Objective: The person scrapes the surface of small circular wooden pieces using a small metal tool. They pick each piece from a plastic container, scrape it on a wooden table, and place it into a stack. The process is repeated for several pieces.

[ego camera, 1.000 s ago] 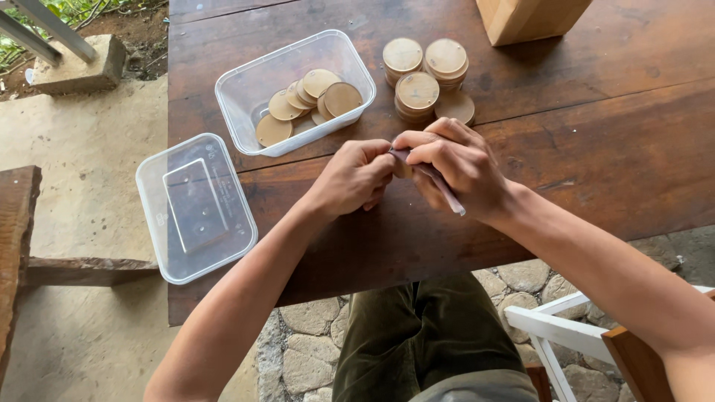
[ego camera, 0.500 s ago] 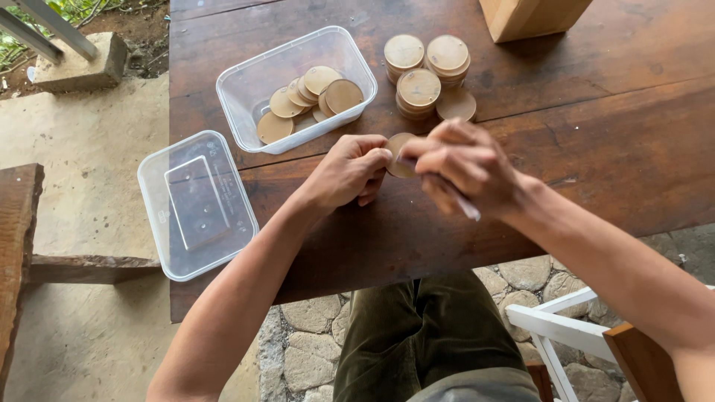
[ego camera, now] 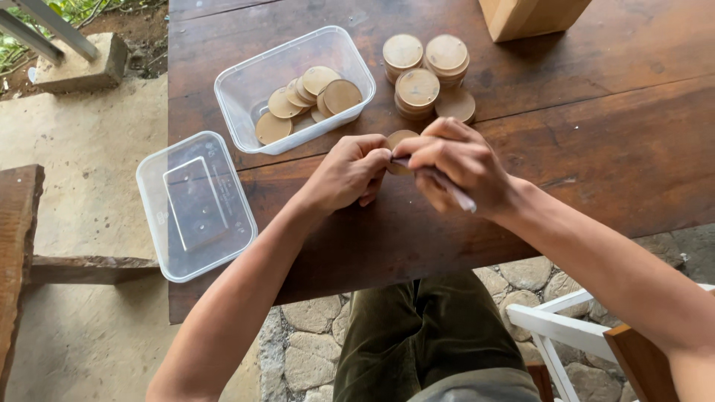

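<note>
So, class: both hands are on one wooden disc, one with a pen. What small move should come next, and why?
Probably keep the left hand pinching the wooden disc steady while the right hand works the pen on it: the disc sits between both hands, above the table, not yet in the clear tub.

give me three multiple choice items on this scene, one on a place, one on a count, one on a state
1. Where is the lid?
A. on the tub
B. on the table, left of the hands
C. on the floor

2. How many stacks of discs stand right of the tub?
A. three
B. one
C. six

3. What does the right hand hold?
A. nothing
B. a cup
C. a thin tool

Answers:
1 B, it lies flat at the table's left edge.
2 A, three stacks, with a single disc beside them.
3 C, the tool meets the disc that the left hand holds.
</note>
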